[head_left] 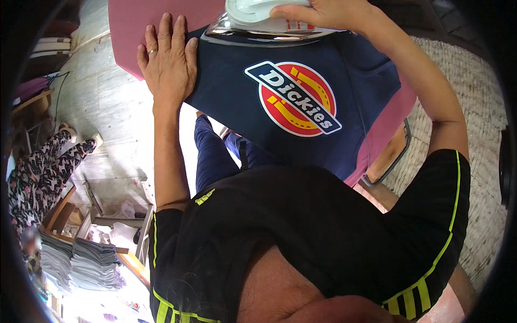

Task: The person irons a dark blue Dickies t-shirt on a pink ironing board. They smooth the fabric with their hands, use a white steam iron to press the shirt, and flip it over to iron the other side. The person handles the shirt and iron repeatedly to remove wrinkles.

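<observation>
A dark navy garment (pixel 226 81) with a large red, yellow and navy printed logo (pixel 293 99) lies spread over a pink-covered ironing board (pixel 129 32). My right hand (pixel 328 13) is wrapped round the handle of a clothes iron (pixel 258 24), pale on top with a shiny metal base. The iron rests on the garment beyond the logo, its tip toward the left; its top is cut off by the upper edge. My left hand (pixel 171 59) lies flat, fingers stretched out, at the left edge of the cloth and partly on the pink cover.
At lower left, stacks of folded grey cloth (pixel 94 264) sit by wooden frames. Another person's patterned trouser legs (pixel 46 167) show at the left on the pale tiled floor (pixel 116 124). A chair-like wooden piece with a dark metal frame (pixel 390 156) stands right of the board.
</observation>
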Tool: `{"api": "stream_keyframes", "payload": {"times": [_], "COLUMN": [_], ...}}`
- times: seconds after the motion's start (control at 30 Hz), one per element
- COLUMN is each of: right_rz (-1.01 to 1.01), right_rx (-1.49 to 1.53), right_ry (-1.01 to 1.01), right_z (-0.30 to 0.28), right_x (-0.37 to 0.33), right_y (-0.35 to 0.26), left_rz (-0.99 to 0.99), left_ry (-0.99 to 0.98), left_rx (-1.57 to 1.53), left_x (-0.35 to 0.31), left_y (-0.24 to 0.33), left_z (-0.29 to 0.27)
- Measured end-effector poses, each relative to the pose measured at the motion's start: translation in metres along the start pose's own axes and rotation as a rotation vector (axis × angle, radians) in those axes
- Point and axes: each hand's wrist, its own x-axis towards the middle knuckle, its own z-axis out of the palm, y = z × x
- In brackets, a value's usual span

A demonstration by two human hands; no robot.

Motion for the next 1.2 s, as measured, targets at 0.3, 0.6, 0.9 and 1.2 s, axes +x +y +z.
{"api": "stream_keyframes", "payload": {"times": [0.3,0.6,0.9,1.2], "right_rz": [0.018,0.099,0.041,0.134], "right_rx": [0.035,0.025,0.018,-0.048], "right_ry": [-0.011,-0.085,0.050,0.143], "right_z": [0.000,-0.006,0.010,0.020], "right_x": [-0.003,-0.010,-0.007,-0.009], "right_y": [-0.003,-0.006,-0.014,-0.020], "left_rz": [0.005,-0.008,0.005,0.015], "left_ry": [0.022,0.030,0.027,0.002], "left_rx": [-0.059,-0.040,-0.072,-0.089], "left_x": [0.004,0.004,0.002,0.005], "left_y": [0.002,0.000,-0.001,0.001], "left_z": [0.002,0.000,0.003,0.003]}}
